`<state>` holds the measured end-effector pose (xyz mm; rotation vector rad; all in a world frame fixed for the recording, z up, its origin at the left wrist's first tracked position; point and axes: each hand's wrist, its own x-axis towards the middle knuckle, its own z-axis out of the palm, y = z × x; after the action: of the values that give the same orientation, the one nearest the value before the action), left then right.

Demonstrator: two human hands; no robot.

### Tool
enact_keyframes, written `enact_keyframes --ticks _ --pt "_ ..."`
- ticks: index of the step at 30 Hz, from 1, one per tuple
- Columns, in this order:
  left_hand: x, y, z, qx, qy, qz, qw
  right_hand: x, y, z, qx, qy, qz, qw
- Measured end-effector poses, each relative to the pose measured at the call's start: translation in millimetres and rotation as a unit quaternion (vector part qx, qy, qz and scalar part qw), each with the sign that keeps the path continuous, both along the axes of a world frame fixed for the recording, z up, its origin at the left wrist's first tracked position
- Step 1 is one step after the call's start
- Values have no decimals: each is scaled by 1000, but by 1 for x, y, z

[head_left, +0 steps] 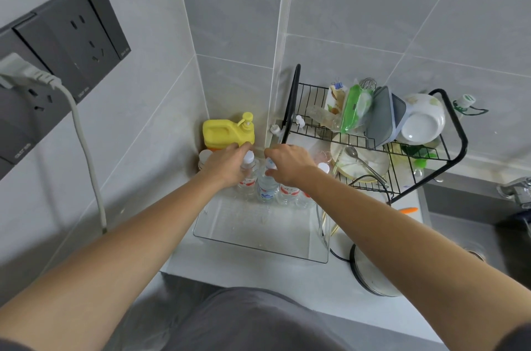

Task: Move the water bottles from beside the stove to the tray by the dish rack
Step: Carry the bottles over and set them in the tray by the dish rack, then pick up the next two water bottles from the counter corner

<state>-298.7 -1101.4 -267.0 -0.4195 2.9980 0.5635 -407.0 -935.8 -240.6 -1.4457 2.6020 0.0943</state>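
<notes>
Risk, as judged: tall bottles packed tight at far end of clear tray (258,238) — nudge on release could topple neighbours (caps close together). Left hand (227,164) curled round red-label bottle (247,178) near neck. Right hand (290,162) pinched blue-label bottle (267,187) by cap. Both arms reached forward, wrists bent down. Dish rack (373,144) stood just beside tray.

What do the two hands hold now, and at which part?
Left hand grips a red-label bottle near its neck; right hand pinches the blue-label bottle at its cap.
</notes>
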Motion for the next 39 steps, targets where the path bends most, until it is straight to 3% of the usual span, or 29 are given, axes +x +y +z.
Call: enact_keyframes --ticks 7,16,22,26,32,39 --pt "15 12 21 -26 34 36 998 5 12 6 -53 -7 -3 999" --pt "4 46 66 -103 179 9 978 8 61 30 -198 71 -61 976" --pt "-22 107 79 -96 226 -104 964 30 153 52 -212 128 -225 942" --pt "-38 185 85 -56 256 -200 944 66 241 59 -196 145 -348 905" --pt "-30 352 97 -22 250 -373 893 157 393 63 -192 185 -511 817" --pt "30 583 92 9 216 -538 815 295 585 51 -168 207 -687 676"
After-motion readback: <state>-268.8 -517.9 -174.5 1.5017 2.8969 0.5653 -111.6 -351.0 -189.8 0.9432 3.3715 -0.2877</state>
